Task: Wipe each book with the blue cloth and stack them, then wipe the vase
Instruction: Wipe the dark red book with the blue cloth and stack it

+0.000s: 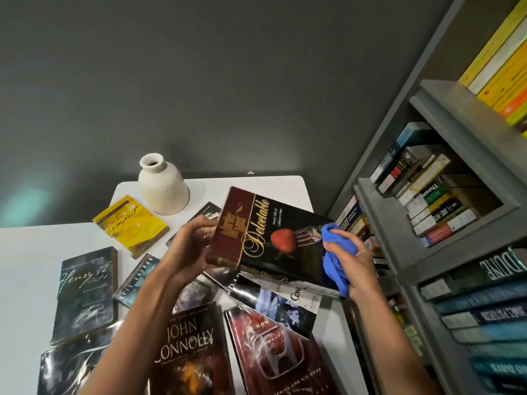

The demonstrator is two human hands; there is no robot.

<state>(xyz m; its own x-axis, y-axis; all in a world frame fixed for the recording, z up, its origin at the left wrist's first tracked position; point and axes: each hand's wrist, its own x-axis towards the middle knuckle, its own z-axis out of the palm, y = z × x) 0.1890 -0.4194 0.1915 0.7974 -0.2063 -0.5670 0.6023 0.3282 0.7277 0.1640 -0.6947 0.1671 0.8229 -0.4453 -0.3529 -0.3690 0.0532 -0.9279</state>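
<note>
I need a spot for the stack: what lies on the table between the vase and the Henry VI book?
The head view shows the yellow Tempest book lying flat on the table between the vase and the Henry VI book.

Just one cam, head-mounted and wide-angle, looking forward and down over the table [28, 266] from close up. The wall [199, 81] is straight ahead, and the bookshelf [382, 212] runs along the right edge.
</note>
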